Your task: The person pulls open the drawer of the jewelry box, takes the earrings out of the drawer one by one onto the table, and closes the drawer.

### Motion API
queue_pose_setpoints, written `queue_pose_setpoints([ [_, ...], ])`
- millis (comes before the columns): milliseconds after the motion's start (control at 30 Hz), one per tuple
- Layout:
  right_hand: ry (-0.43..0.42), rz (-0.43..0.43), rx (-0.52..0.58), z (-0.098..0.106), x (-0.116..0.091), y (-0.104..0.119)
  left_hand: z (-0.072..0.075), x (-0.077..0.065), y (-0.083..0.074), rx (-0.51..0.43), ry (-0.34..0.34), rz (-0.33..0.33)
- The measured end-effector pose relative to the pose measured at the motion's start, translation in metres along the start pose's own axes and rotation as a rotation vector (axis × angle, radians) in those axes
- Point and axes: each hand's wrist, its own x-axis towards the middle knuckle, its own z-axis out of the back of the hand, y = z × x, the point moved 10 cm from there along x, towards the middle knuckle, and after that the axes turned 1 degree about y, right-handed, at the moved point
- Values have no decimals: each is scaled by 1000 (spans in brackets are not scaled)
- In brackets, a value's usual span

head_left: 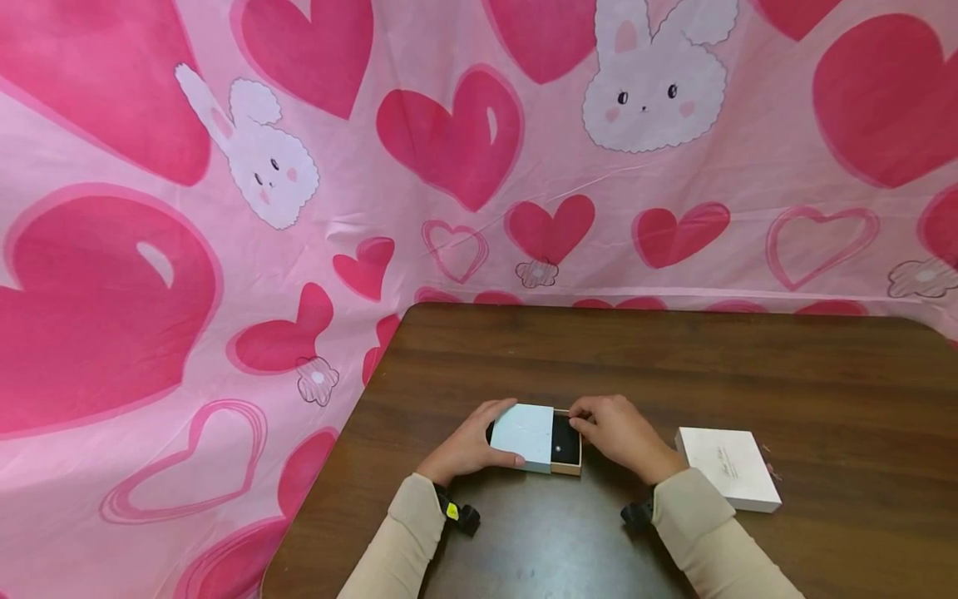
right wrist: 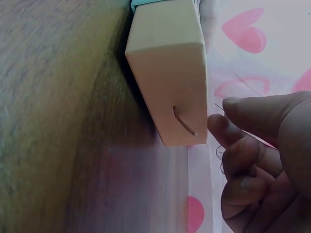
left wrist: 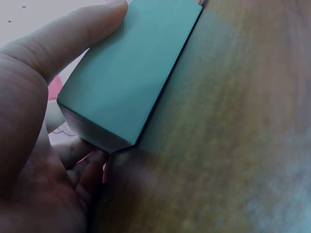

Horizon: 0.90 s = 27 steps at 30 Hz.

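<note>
A light blue box sleeve (head_left: 524, 434) lies on the table, gripped by my left hand (head_left: 479, 441) with the thumb along its near side and the fingers round the far side. From its right end a tan drawer (head_left: 566, 468) is pulled partway out. Inside the drawer is a black insert (head_left: 566, 441) with a small shiny piece (head_left: 557, 448) on it. My right hand (head_left: 617, 433) is at the drawer's far right corner, thumb and forefinger bent close together; I cannot tell whether they pinch anything. A short cord loop (right wrist: 184, 121) shows on the drawer's end face.
On the right of the brown wooden table (head_left: 599, 349) lies a white box (head_left: 726, 466) with thin script on top, close by the right forearm. A pink cloth (head_left: 464, 249) with hearts and rabbits hangs behind the table and along its left side.
</note>
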Motion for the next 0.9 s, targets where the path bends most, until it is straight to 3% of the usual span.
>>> queue_pose_setpoints([
  [533,-1,-18,35,3,-4,-5,-2,0,4,-4,0,11],
  [900,-37,7,-53,11,-8,-12,0,0,1,-10,-8,3],
])
